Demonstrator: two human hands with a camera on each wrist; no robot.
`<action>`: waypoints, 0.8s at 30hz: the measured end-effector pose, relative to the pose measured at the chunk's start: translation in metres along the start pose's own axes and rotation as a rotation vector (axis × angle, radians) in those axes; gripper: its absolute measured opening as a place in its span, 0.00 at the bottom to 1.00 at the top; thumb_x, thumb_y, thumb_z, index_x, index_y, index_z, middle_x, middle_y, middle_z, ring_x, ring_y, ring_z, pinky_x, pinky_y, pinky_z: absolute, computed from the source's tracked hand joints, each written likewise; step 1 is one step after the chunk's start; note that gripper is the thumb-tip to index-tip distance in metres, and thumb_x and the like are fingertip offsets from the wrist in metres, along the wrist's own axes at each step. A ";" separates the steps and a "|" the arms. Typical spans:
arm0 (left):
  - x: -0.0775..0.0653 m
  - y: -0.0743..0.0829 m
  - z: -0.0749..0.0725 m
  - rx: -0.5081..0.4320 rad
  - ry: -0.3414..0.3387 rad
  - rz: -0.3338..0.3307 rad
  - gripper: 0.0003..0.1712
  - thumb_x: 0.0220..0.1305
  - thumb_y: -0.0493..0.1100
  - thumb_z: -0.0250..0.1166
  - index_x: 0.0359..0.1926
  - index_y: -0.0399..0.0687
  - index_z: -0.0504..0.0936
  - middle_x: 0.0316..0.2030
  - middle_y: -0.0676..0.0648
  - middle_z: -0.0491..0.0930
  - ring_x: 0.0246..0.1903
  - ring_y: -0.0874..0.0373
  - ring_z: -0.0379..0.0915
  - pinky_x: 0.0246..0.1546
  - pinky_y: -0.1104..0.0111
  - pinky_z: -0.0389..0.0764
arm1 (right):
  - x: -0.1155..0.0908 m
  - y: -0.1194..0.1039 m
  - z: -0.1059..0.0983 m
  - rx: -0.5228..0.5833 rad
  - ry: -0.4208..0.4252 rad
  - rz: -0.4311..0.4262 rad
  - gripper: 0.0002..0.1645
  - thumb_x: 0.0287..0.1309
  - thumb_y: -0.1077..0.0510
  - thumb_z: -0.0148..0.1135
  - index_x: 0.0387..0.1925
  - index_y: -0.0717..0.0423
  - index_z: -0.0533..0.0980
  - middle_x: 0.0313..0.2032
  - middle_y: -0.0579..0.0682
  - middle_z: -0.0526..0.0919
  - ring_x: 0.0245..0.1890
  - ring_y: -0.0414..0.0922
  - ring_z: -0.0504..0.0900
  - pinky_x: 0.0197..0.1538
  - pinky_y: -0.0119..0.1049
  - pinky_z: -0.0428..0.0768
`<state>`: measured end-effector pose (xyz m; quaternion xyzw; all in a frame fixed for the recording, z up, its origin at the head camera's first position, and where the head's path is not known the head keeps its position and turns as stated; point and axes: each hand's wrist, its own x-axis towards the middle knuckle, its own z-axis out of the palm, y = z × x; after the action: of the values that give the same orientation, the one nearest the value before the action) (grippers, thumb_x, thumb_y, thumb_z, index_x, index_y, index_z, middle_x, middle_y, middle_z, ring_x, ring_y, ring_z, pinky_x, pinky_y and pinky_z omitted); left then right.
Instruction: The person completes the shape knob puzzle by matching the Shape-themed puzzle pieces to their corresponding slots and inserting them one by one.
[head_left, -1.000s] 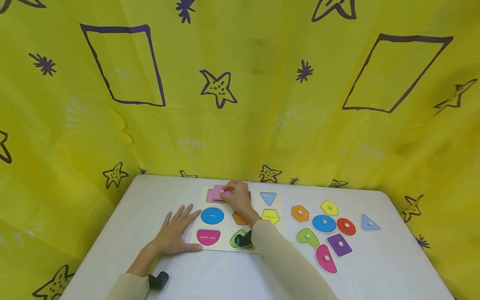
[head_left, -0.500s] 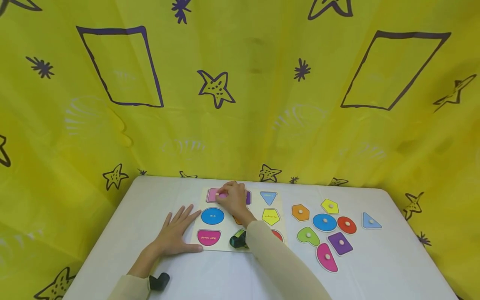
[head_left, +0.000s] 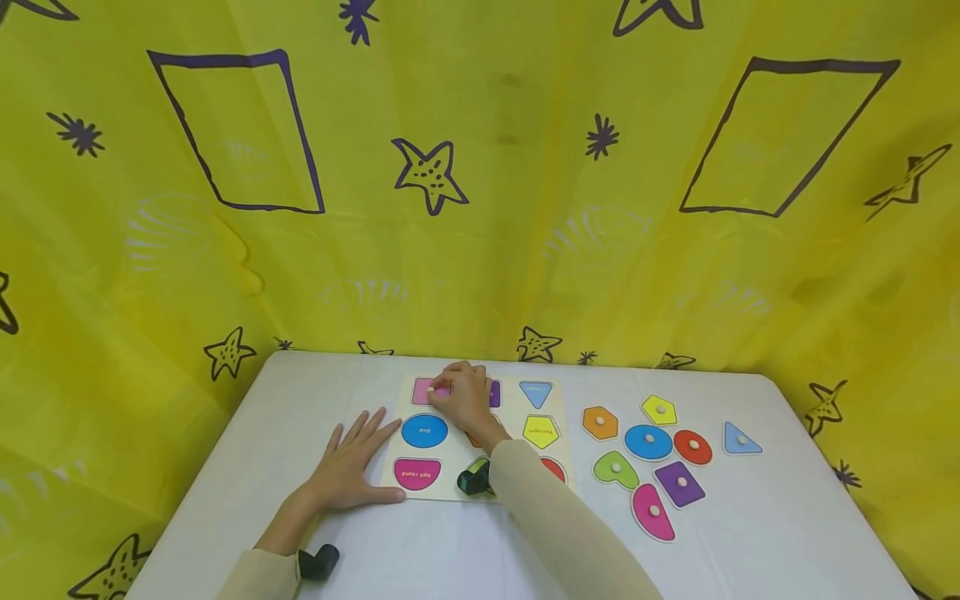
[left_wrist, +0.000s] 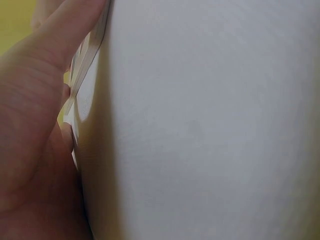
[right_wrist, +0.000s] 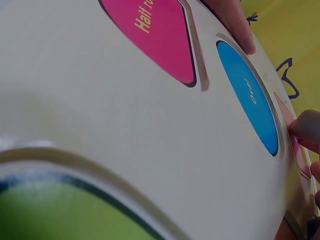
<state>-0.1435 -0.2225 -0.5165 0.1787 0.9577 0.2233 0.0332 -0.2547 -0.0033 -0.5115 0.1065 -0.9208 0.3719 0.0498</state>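
A pale shape puzzle board (head_left: pixel 450 471) lies on the white table, with printed recesses such as a blue oval (head_left: pixel 424 431) and a pink half round (head_left: pixel 417 474). At its far left corner my right hand (head_left: pixel 465 400) pinches the small knob of a pink rectangle puzzle piece (head_left: pixel 422 392). This piece lines up with its recess; whether it sits flush I cannot tell. My left hand (head_left: pixel 348 467) lies with spread fingers at the board's left side, thumb and fingertips touching the edge. In the right wrist view the pink rectangle (right_wrist: pixel 295 142) shows beneath my fingertips.
Right of the board lie several loose knobbed pieces, among them an orange hexagon (head_left: pixel 600 423), a blue oval piece (head_left: pixel 648 442), a green heart (head_left: pixel 615 471), a purple square (head_left: pixel 680 484) and a blue triangle (head_left: pixel 742 439). A yellow curtain (head_left: pixel 480 275) hangs behind the table.
My right hand has moved slightly left and toward me, lowering the pink rectangle from an offset position over its recess into line with it. The left hand stays put.
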 end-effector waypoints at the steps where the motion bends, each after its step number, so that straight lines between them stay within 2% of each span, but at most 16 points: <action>1: 0.000 0.000 0.000 0.002 -0.008 -0.004 0.65 0.43 0.79 0.72 0.79 0.56 0.63 0.79 0.38 0.53 0.78 0.33 0.39 0.70 0.28 0.36 | 0.000 0.000 0.000 -0.001 -0.001 -0.001 0.09 0.58 0.51 0.74 0.38 0.48 0.90 0.55 0.51 0.80 0.59 0.53 0.69 0.62 0.55 0.65; 7: 0.000 0.005 -0.006 0.003 -0.045 -0.030 0.65 0.44 0.76 0.73 0.79 0.55 0.63 0.80 0.39 0.52 0.79 0.33 0.38 0.71 0.29 0.35 | -0.001 -0.002 -0.001 0.000 -0.007 0.006 0.08 0.58 0.51 0.74 0.38 0.48 0.90 0.56 0.52 0.80 0.59 0.54 0.69 0.63 0.55 0.65; 15: -0.001 0.007 -0.009 0.020 -0.042 -0.032 0.64 0.45 0.75 0.73 0.79 0.55 0.63 0.80 0.39 0.52 0.79 0.34 0.39 0.71 0.29 0.37 | -0.001 -0.001 -0.001 -0.021 -0.012 0.003 0.09 0.60 0.50 0.74 0.40 0.47 0.90 0.56 0.51 0.80 0.60 0.53 0.69 0.64 0.54 0.65; 19: -0.001 0.007 -0.009 0.020 -0.035 -0.024 0.64 0.45 0.76 0.73 0.79 0.54 0.63 0.80 0.39 0.53 0.79 0.33 0.39 0.71 0.29 0.37 | -0.001 0.001 -0.004 -0.023 -0.015 -0.033 0.08 0.60 0.50 0.74 0.40 0.46 0.89 0.56 0.51 0.80 0.59 0.54 0.69 0.63 0.55 0.65; 24: -0.002 0.005 -0.006 -0.003 -0.008 0.000 0.64 0.44 0.76 0.74 0.78 0.53 0.64 0.79 0.38 0.54 0.78 0.32 0.40 0.70 0.28 0.37 | -0.001 0.006 -0.012 -0.061 -0.081 -0.090 0.12 0.65 0.47 0.69 0.44 0.46 0.88 0.57 0.52 0.79 0.59 0.53 0.70 0.62 0.52 0.68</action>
<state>-0.1412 -0.2213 -0.5087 0.1795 0.9572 0.2240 0.0373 -0.2551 0.0095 -0.5076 0.1610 -0.9273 0.3363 0.0323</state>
